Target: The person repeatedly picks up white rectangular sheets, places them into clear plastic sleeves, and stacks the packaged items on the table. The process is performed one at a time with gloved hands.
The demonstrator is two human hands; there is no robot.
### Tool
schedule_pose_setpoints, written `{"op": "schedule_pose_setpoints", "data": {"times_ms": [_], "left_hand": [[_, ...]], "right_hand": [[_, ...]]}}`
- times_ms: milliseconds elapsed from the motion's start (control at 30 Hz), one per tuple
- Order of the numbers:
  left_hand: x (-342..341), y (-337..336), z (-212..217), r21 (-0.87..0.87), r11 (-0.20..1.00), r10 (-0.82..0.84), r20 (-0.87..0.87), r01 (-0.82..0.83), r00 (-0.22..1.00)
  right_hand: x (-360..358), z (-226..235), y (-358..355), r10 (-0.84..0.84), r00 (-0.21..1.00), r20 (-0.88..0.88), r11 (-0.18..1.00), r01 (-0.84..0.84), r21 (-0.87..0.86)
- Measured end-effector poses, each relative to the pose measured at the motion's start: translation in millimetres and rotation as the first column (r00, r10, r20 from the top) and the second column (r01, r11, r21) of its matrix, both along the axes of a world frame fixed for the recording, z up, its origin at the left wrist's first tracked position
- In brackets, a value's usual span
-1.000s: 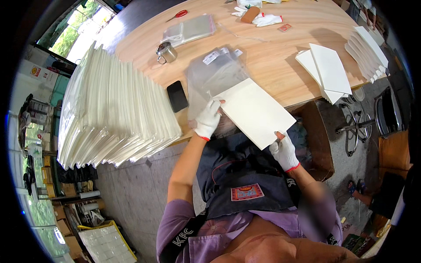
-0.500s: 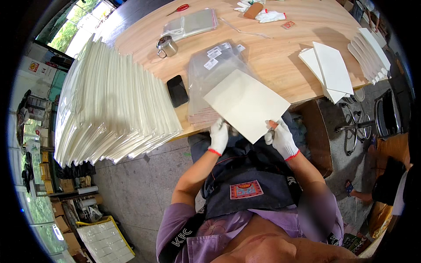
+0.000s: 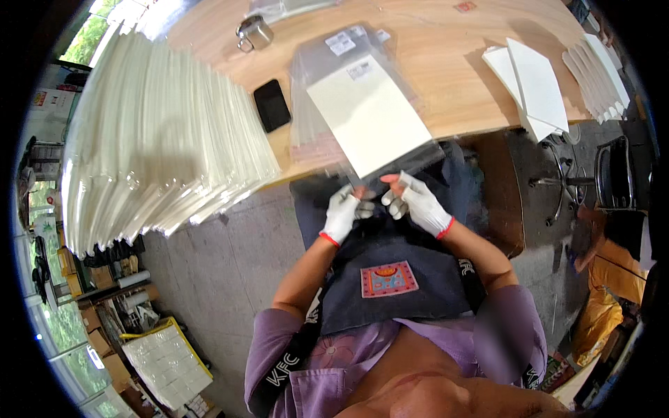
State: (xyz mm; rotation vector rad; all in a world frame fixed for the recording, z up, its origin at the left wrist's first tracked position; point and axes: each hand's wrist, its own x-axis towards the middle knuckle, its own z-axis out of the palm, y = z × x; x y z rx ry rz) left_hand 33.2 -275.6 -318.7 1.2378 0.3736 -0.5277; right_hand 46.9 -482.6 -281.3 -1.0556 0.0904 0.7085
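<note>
Both gloved hands pinch the near edge of a clear plastic sleeve [image 3: 380, 118] holding a cream rectangular card.

Left hand [image 3: 343, 212] and right hand [image 3: 417, 202] are closed narrow on it, at the wooden table's [image 3: 446, 63] edge — a slack pinch could let it slide off. Half a second ago the hands sat lower and the card lay further right.

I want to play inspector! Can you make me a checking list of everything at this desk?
Surface: wooden table, mostly covered.
Job's things: cream card inside a clear plastic sleeve, on a pile of sleeves.
Clutter: big stack of white sheets, black phone, metal cup, folded white sheets.
Fingers: gloved left hand and right hand pinch the sleeve's near edge.
Cables: nothing seen.
Surroundings: concrete floor, boxes, chair.
</note>
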Motion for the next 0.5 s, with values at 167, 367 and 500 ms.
{"op": "schedule_pose_setpoints", "data": {"times_ms": [167, 367, 500], "left_hand": [[-4.5, 12.2, 0.6, 0.002, 0.999, 0.053, -0.055, -0.053, 0.997], [-0.7, 12.8, 13.0, 0.033, 0.999, -0.008, -0.014, 0.008, 1.0], [1.0, 13.1, 13.9, 0.022, 1.0, -0.022, 0.002, 0.022, 1.0]], "right_hand": [[20.9, 19.5, 24.0, 0.537, 0.604, 0.589, 0.621, 0.189, -0.76], [27.2, 8.4, 48.8, 0.862, 0.21, 0.461, 0.341, 0.432, -0.835], [30.5, 7.1, 48.6, 0.874, 0.116, 0.471, 0.383, 0.431, -0.817]]}}
